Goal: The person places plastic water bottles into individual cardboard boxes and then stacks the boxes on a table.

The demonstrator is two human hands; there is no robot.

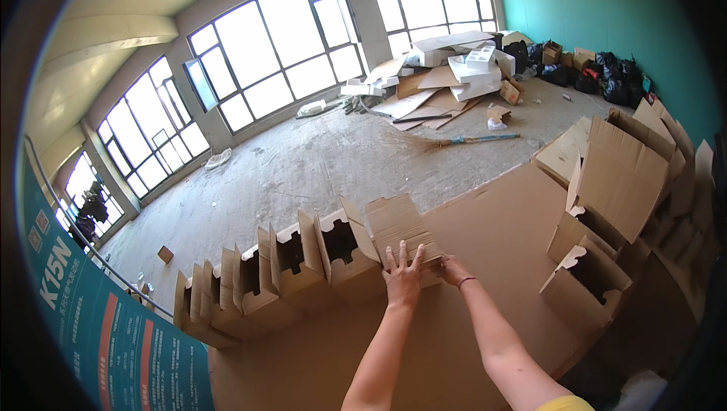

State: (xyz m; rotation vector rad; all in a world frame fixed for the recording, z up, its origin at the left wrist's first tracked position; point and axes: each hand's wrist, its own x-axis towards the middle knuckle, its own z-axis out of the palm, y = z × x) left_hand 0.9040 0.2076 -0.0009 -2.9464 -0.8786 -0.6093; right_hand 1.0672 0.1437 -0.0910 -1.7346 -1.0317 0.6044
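Note:
At the right end of a row of small cardboard boxes stands one cardboard box (403, 218) with its top panel over it. My left hand (404, 278) lies on that panel, fingers spread and nothing in its grasp. At the box's near right corner, my right hand (454, 268) grips the edge; part of its fingers is hidden. To the left, the neighbouring box (344, 240) has its top flaps raised and dark, notched inner edges showing. Several more boxes (250, 290) with raised flaps continue the row leftward.
The row stands on a brown cardboard-covered surface (485, 335). At right are an upright box (587, 286) and stacked cartons (625, 172). A teal printed banner (113, 320) curves along the left. Beyond lie a broom (477, 139), a scrap pile (454, 78) and black bags (625, 81).

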